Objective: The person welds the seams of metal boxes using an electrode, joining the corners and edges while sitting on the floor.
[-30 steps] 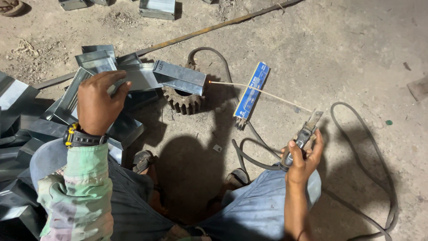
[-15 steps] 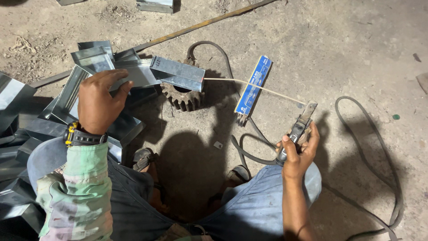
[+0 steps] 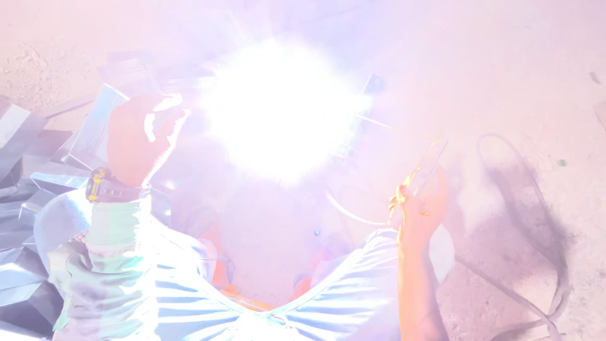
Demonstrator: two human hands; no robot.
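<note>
Sandy, dusty ground (image 3: 505, 76) fills the view, washed pink and pale by a fierce white welding flare (image 3: 284, 107) that burns near the centre, slightly toward twelve o'clock. Its glare hides whatever lies directly beneath it.

At nine o'clock from the flare, the left hand (image 3: 136, 142) presses down with bent fingers on a stack of grey metal channel pieces (image 3: 95, 129), which spreads toward the left edge and down to eight o'clock. A dark watch with a yellow band (image 3: 107, 187) sits on that wrist, above a pale green sleeve (image 3: 113, 252).

At four o'clock from the flare, the right hand (image 3: 420, 202) is closed around the electrode holder (image 3: 429, 161), fingers wrapped on its handle. A thin welding rod (image 3: 385, 123) runs from the holder toward ten o'clock, and its far end is lost in the light. A dark cable (image 3: 536, 189) loops over the ground at three o'clock and trails down to five o'clock.

At six o'clock the person's knees in pale trousers (image 3: 353, 297) frame a patch of bare ground.
</note>
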